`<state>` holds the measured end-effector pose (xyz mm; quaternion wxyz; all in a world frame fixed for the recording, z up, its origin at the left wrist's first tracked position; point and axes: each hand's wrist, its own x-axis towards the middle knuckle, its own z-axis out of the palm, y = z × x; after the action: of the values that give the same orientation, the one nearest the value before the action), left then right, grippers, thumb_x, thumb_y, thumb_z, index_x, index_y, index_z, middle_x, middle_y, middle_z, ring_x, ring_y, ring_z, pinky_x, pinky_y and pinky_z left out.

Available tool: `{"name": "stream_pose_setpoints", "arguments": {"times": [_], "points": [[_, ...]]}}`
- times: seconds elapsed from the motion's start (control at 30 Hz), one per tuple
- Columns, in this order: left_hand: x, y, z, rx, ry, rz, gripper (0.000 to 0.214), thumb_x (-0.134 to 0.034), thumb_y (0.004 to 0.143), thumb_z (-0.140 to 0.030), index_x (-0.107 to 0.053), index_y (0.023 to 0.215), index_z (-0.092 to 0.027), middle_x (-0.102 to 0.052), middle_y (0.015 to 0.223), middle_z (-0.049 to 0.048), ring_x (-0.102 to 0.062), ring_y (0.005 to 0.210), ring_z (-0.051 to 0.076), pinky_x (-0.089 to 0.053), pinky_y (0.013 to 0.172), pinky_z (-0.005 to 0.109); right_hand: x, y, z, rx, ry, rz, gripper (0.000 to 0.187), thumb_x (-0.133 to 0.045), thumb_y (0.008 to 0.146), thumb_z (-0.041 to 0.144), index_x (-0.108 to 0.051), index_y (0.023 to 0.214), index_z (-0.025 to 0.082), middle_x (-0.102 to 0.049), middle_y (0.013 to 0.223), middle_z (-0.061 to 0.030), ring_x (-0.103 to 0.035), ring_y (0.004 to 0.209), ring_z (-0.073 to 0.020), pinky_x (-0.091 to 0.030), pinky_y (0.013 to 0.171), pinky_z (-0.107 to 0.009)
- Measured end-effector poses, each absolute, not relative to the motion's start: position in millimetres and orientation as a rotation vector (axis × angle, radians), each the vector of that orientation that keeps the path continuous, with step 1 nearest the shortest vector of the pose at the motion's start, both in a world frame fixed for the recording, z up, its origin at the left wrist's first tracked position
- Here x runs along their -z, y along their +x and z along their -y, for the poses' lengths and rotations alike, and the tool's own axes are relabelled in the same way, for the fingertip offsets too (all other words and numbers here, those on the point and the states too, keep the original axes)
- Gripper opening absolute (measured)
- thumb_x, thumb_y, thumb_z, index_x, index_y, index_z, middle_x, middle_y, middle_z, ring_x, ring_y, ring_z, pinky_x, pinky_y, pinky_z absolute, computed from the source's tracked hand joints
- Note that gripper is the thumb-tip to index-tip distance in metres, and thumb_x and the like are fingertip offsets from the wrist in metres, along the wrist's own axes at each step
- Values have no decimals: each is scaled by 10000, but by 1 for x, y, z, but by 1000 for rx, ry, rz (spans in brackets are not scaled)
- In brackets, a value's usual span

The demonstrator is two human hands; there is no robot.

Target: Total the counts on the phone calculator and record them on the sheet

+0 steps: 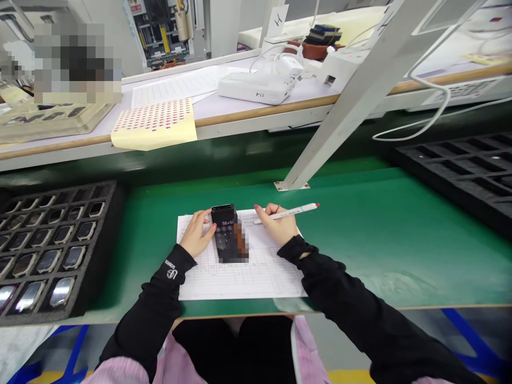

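My left hand point(197, 233) grips the left edge of a black smartphone point(226, 242), its thumb over the front and its fingers along the side. A calculator with "56+5" shows on the phone's screen, partly blurred out. Between the fingers of my right hand point(278, 224) is a white pen point(298, 211) with a red end, which points up to the right. Under both hands lies a white printed form point(240, 282) with a ruled table and some handwriting. The pen's tip is close to the sheet; whether it touches cannot be made out.
A black foam tray point(94, 253) of watch-like cases stands at left, another foam tray point(460, 165) at right. A slanted metal post point(332, 128) rises from the green bench point(360, 229). The shelf behind carries a yellow sticker sheet point(156, 125) and a white power strip point(256, 88).
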<state>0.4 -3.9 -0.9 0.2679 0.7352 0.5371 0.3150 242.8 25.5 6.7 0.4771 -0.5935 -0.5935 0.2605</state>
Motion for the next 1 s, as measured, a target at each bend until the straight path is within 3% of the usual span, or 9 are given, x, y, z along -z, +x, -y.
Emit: {"name": "stream_pose_setpoints", "arguments": {"times": [0.33, 0.5, 0.63, 0.77, 0.9, 1.0], "points": [[0, 0, 4, -847, 1988, -1449, 406, -467, 915, -308, -405, 1310, -241, -456, 1244, 90, -552, 990, 156, -477, 912, 367, 1, 243, -29, -565, -1469, 1532, 371, -545, 766, 347, -304, 509, 229, -337, 467, 49, -355, 488, -112, -319, 495, -260], [1, 0, 3, -849, 1990, -1448, 409, -463, 918, -318, -402, 1316, -247, -453, 1244, 89, -556, 991, 155, -480, 907, 364, -4, 248, -26, -486, -1475, 1436, 400, -543, 773, 349, -298, 481, 227, -330, 447, 49, -365, 487, -115, -329, 516, -270], [1, 0, 4, -849, 1988, -1446, 407, -466, 917, -318, -406, 1313, -248, -454, 1248, 90, -558, 984, 157, -482, 908, 365, -9, 248, -17, -550, -1425, 1420, 426, -547, 827, 433, -393, 490, 221, -429, 430, 37, -432, 475, -120, -376, 526, -274], [-1, 1, 4, -846, 1989, -1444, 405, -467, 916, -317, -409, 1311, -248, -462, 1235, 86, -557, 980, 157, -482, 911, 368, -11, 241, -2, -652, -1314, 1436, 295, -592, 817, 480, -579, 694, 211, -602, 569, 4, -512, 475, -131, -410, 477, -274], [-1, 1, 5, -843, 1984, -1447, 409, -462, 917, -318, -404, 1314, -237, -455, 1245, 94, -560, 986, 159, -485, 910, 366, -8, 233, 14, -634, -1061, 1701, 324, -456, 912, 480, -646, 969, 224, -727, 872, -63, -658, 812, -206, -511, 735, -362], [0, 1, 5, -844, 1982, -1449, 410, -465, 916, -319, -405, 1313, -236, -449, 1258, 97, -567, 979, 159, -491, 906, 364, -4, 230, 20, -603, -823, 1935, 391, -299, 979, 423, -649, 952, 251, -739, 793, -29, -660, 855, -197, -465, 896, -420]]}}
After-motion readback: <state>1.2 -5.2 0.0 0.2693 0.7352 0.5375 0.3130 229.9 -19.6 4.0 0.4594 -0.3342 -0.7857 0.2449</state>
